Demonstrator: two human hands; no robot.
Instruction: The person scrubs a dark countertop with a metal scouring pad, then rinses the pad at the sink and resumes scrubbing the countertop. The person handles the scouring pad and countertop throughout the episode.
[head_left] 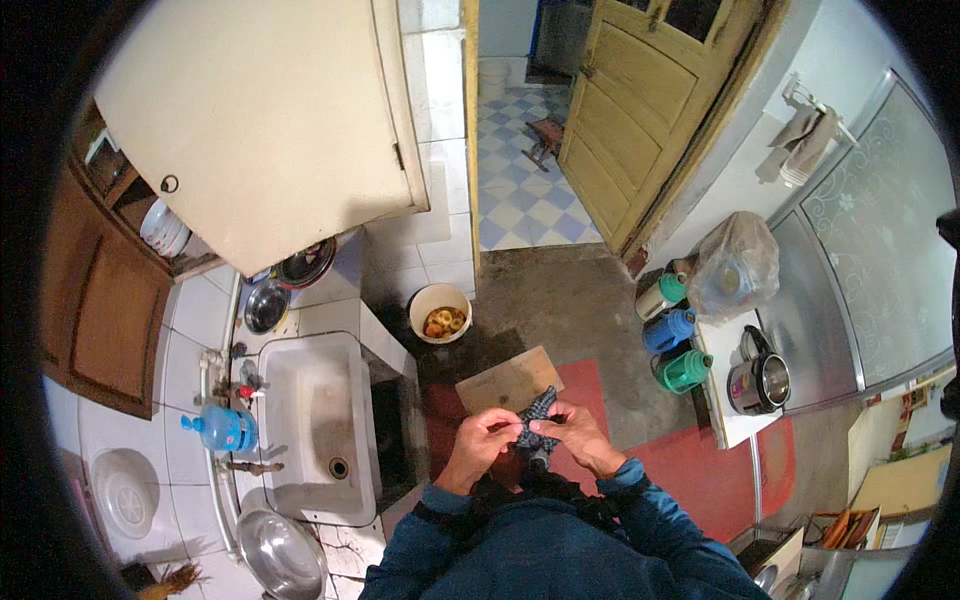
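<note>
A dark, grey-blue checked cloth point(541, 404) is bunched up in front of my body, above the red floor mat. My right hand point(582, 436) grips it from the right, with the thumb pressed over the fabric. The fingers of my left hand point(482, 443) are pinched together at the cloth's left edge and appear to hold it there. The cloth's lower part hangs down between my hands. A flat tan board or piece of cardboard point(508, 378) lies on the floor just beyond them.
On the left, a white sink point(312, 380) has a blue water jug point(226, 428) and metal basin point(282, 553) beside it. A white bucket point(440, 314) with scraps stands ahead. Several thermos flasks point(668, 330) and a pot point(760, 384) are at right. An open cabinet door point(270, 120) juts out.
</note>
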